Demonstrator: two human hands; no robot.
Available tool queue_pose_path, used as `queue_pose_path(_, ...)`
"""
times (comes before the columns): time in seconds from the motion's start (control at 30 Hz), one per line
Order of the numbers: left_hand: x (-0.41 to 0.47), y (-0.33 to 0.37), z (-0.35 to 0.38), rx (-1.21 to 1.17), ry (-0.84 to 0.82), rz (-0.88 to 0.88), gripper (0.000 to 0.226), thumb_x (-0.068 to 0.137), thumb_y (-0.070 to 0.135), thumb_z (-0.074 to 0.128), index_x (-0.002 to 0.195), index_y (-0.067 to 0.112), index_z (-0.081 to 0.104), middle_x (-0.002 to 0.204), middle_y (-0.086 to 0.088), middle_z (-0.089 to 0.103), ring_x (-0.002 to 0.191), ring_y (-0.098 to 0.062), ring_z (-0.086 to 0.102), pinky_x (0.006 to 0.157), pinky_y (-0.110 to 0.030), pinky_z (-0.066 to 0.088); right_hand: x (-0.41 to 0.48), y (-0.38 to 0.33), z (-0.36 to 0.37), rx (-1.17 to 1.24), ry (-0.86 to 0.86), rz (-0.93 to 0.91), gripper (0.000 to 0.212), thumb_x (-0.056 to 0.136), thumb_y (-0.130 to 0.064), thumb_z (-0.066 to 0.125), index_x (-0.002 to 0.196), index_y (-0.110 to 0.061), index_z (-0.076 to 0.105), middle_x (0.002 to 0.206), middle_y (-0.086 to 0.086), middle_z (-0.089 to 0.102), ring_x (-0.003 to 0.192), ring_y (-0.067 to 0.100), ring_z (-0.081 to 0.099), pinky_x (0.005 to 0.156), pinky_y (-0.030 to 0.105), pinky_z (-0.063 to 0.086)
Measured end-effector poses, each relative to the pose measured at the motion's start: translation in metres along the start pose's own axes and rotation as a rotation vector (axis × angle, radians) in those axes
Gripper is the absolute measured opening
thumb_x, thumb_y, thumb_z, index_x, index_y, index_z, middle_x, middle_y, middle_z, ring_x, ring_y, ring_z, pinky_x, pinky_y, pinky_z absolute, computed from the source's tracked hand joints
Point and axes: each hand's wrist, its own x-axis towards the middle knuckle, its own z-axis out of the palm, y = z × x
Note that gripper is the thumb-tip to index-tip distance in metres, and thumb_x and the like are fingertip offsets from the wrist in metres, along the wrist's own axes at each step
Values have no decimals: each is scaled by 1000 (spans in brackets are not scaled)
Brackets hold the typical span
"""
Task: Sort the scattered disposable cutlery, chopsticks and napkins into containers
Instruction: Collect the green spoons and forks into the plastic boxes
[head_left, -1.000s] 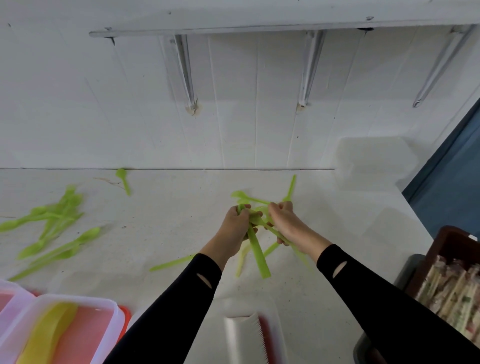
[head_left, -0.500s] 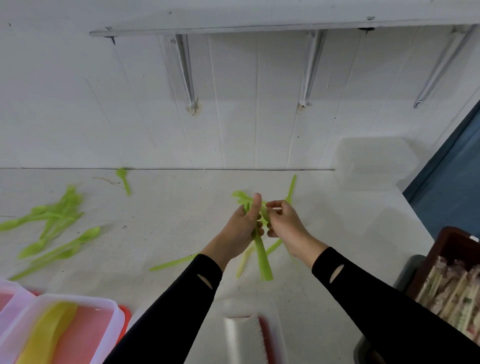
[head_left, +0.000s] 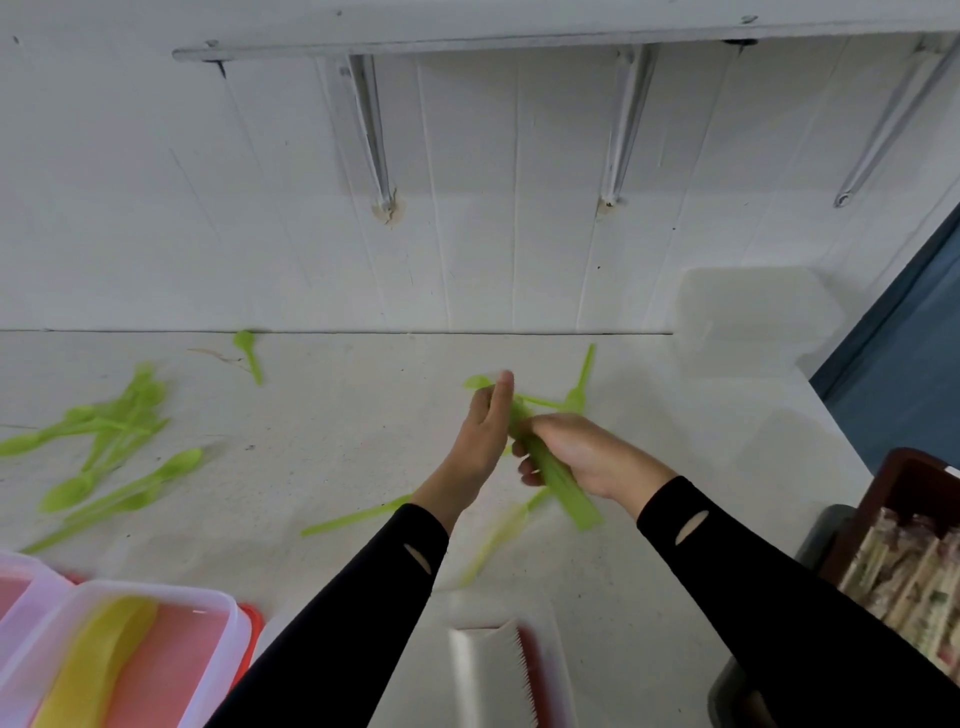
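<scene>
Center of frame, above the white counter (head_left: 337, 426): right hand (head_left: 587, 457) is clenched around a bundle of green plastic cutlery (head_left: 558, 475), fingers wrapped under it. The bundle is tilted, its lower end pointing down-right and its upper end hidden by the left hand. Left hand (head_left: 483, 436) has straight fingers laid flat against the bundle's upper part, grasping nothing. Both arms wear black sleeves.

On the counter just behind the hands lies a green fork (head_left: 580, 382), handle toward the wall. A green spoon bowl (head_left: 477, 383) pokes out at the left fingertips; can't tell if it's in the bundle. Below the hands are a green handle piece (head_left: 353, 517) and a paler blurred one (head_left: 493, 545); type unclear.

Left of frame: a loose heap of green spoons (head_left: 104, 441) spread on the counter, well apart from the hands. A single green spoon (head_left: 248, 353) lies near the wall seam.

Lower left: a clear-walled container (head_left: 228, 616) with a pink bottom holds yellow cutlery (head_left: 98, 660). Bottom center: a white item with a serrated edge (head_left: 493, 675), what it is unclear. Right edge: a dark wooden box (head_left: 904, 467) holds wrapped chopsticks (head_left: 914, 577). Upper right: a translucent container (head_left: 753, 322) at the counter's back corner.
</scene>
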Motion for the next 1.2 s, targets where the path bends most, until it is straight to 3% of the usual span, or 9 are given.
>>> queue_pose_path(0.13, 8, -22, -9, 504, 27, 3, 33, 98, 46, 50, 110, 15, 54, 99, 0, 64, 92, -21, 59, 80, -32, 49, 8, -5, -23, 100, 255, -76, 16, 102, -18, 46, 89, -11, 53, 71, 6, 55, 49, 15, 46, 41, 23, 40)
queue_pose_path(0.23, 3, -33, -13, 850, -272, -70, 51, 77, 59, 72, 103, 18, 55, 101, 3, 59, 91, -15, 55, 73, -27, 44, 10, -5, -34, 91, 338, -67, 15, 101, -18, 44, 93, -11, 54, 76, 6, 61, 53, 15, 49, 44, 25, 40)
queue_pose_path(0.33, -6, -34, -12, 1065, -547, -132, 61, 60, 60, 84, 101, 26, 54, 106, 9, 53, 101, -17, 54, 93, -36, 48, 9, -4, -34, 86, 347, -81, 15, 101, -16, 43, 92, -11, 54, 79, 6, 62, 56, 16, 50, 47, 25, 39)
queue_pose_path(0.57, -10, -34, 5, 1086, -607, 76, 27, 75, 29, 83, 90, 14, 65, 91, 4, 58, 85, -15, 54, 69, -24, 42, 9, 0, -30, -25, 339, -105, 14, 100, -17, 44, 97, -10, 55, 81, 5, 65, 57, 15, 51, 51, 25, 39)
queue_pose_path(0.7, -4, -28, -8, 1018, -416, 108, 17, 89, 31, 69, 94, 15, 65, 99, -1, 65, 95, -18, 58, 85, -27, 46, 12, 6, -28, -107, 351, -104, 13, 99, -18, 45, 99, -10, 55, 81, 3, 66, 60, 15, 53, 52, 25, 40)
queue_pose_path(0.87, -29, -1, -64, 707, -1, 287, 10, 93, 19, 60, 85, 25, 62, 83, 6, 62, 76, -15, 61, 69, -22, 50, 16, 13, -10, -186, 301, -129, 13, 98, -20, 47, 101, -11, 56, 80, 2, 68, 56, 14, 54, 49, 25, 39)
queue_pose_path(0.97, -59, 3, -119, 581, 242, 296, 8, 94, 18, 60, 94, 23, 65, 89, 6, 65, 76, -11, 65, 68, -10, 46, 15, 12, 24, -247, 192, -151, 13, 98, -24, 51, 100, -13, 57, 82, 1, 70, 55, 13, 55, 51, 24, 41)
queue_pose_path(1.07, -99, -12, -180, 463, 542, 339, 16, 94, 10, 57, 97, 22, 67, 99, -3, 67, 81, -16, 68, 72, -16, 52, 11, 3, 71, -300, 48, -199, 20, 96, -33, 57, 100, -13, 60, 81, -2, 73, 57, 12, 57, 54, 24, 44)
queue_pose_path(1.2, -160, -41, -244, 493, 835, 240, 15, 91, 5, 61, 102, 11, 68, 95, 0, 67, 74, 4, 62, 65, -1, 42, 3, -10, 129, -304, -84, -266, 16, 96, -25, 55, 102, -12, 62, 86, 2, 74, 61, 13, 59, 56, 25, 45)
